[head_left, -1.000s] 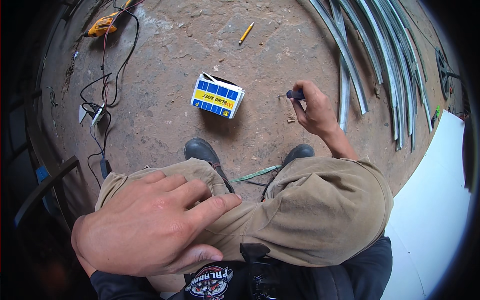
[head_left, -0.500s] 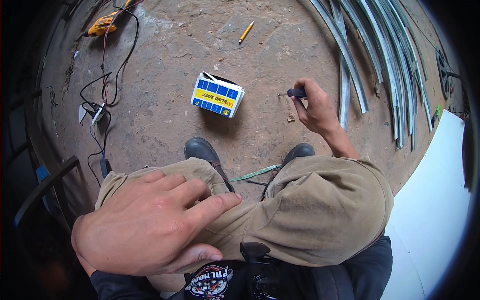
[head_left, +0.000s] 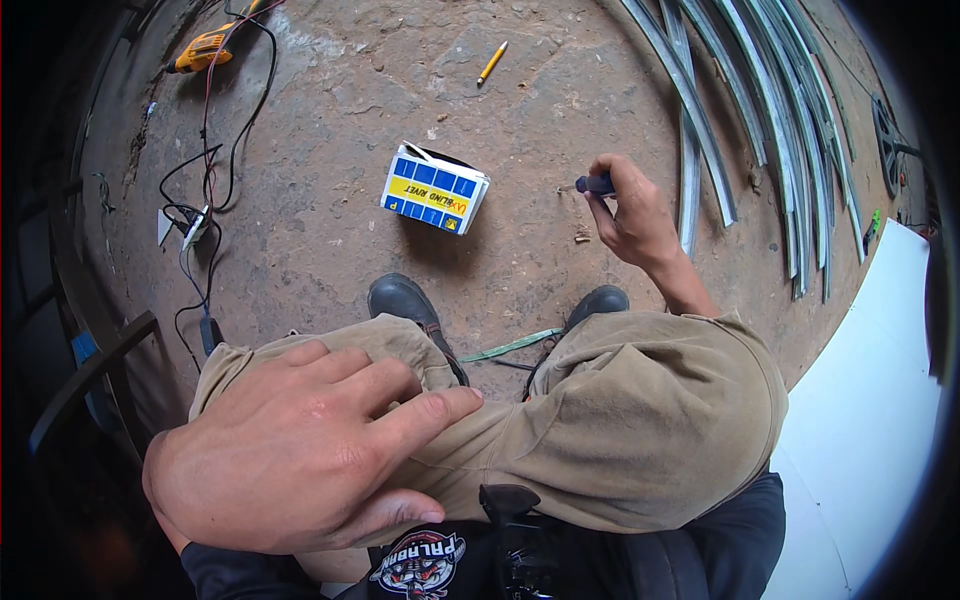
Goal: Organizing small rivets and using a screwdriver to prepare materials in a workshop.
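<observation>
Very little has changed over the last second: the right hand (head_left: 635,225) has shifted only by a hair, and the small tool it grips, seemingly a screwdriver (head_left: 597,185) with a dark blue handle, points its thin shaft to the left much as it did before. The shift is too slight to tell whether the tool is being turned. Thumb and fingers are closed around the handle, out past the right knee and above the bare floor (head_left: 320,150); whether the tip touches the floor is too small to tell. The left hand (head_left: 300,450) has stayed where it was, palm down over the left thigh of the tan trousers (head_left: 640,430), fingers loosely bent, thumb apart, with nothing seen in it. The blue, yellow and white box (head_left: 430,190), its top flap raised, has kept its place on the floor to the left of the tool, as have the yellow pencil (head_left: 492,63) beyond it and the long metal strips (head_left: 788,150) on the right. My judgement is that the work in hand has hardly advanced, being a steady one-handed hold.
</observation>
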`<state>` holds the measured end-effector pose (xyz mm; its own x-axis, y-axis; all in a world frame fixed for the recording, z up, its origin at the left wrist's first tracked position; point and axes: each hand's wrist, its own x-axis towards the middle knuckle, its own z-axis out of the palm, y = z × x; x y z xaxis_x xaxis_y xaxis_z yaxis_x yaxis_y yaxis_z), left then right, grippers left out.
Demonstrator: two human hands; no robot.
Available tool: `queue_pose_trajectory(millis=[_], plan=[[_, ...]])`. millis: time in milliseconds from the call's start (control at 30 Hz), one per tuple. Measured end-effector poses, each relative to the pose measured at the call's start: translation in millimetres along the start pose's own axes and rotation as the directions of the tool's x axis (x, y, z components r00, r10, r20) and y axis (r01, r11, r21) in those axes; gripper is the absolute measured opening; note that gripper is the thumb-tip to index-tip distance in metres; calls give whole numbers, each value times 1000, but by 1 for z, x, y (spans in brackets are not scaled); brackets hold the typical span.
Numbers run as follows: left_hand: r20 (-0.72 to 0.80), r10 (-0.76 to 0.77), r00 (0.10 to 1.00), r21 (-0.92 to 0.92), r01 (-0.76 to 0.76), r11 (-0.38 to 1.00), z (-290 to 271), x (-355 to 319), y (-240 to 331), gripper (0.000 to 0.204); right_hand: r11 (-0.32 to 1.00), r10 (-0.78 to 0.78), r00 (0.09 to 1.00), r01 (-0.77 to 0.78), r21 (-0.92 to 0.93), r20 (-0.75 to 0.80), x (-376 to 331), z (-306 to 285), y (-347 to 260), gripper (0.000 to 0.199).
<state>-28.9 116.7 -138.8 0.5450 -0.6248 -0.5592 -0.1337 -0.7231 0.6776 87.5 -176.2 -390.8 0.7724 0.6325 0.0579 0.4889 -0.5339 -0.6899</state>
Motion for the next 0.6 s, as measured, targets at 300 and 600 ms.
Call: queue_pose_trajectory(millis=[300, 600], plan=[[4, 14, 1000, 3, -14, 1000, 1, 0, -1, 70, 999, -49, 998, 48, -18, -41, 1, -4, -8, 29], [1, 16, 1000, -9, -16, 1000, 2, -2, -1, 70, 1000, -17, 999, 18, 9, -46, 1, -5, -4, 29]])
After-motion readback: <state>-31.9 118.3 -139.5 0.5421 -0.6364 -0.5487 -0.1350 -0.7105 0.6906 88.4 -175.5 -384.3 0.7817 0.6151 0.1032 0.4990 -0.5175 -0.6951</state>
